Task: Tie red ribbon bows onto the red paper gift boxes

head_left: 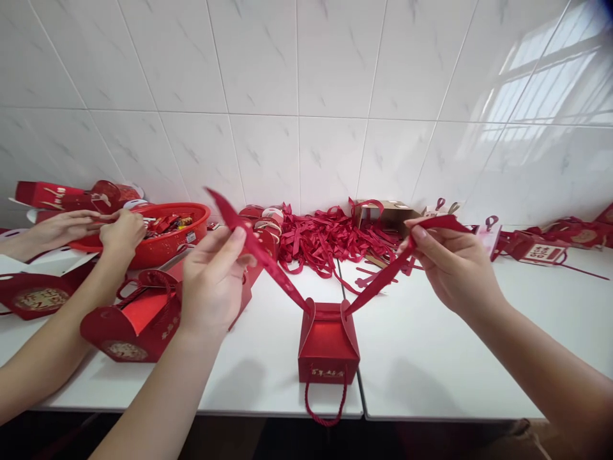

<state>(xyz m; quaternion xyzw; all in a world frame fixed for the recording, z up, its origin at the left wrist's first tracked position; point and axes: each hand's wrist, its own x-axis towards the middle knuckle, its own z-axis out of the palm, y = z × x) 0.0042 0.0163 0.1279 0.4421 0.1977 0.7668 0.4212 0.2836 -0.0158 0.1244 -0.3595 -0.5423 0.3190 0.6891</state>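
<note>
A small red gift box point(328, 351) with gold lettering stands upright near the table's front edge. Its twisted red cord handle point(326, 423) hangs down over the edge. A dark red ribbon point(280, 275) passes through the box's top flaps, and its two ends spread up and outward in a V. My left hand point(215, 275) pinches one end between thumb and fingers, left of the box and above it. On the other side, my right hand point(450, 265) pinches the opposite end, its tip folding over the fingers. Neither hand touches the box itself.
Behind the box lies a heap of red ribbons point(320, 239) beside an open cardboard box point(385, 217). At left, a co-worker's hands point(119, 230) work by a red basin point(175, 246) of wrapped sweets. Larger red boxes point(131, 326) stand near my left arm; more red boxes point(541, 249) lie at far right.
</note>
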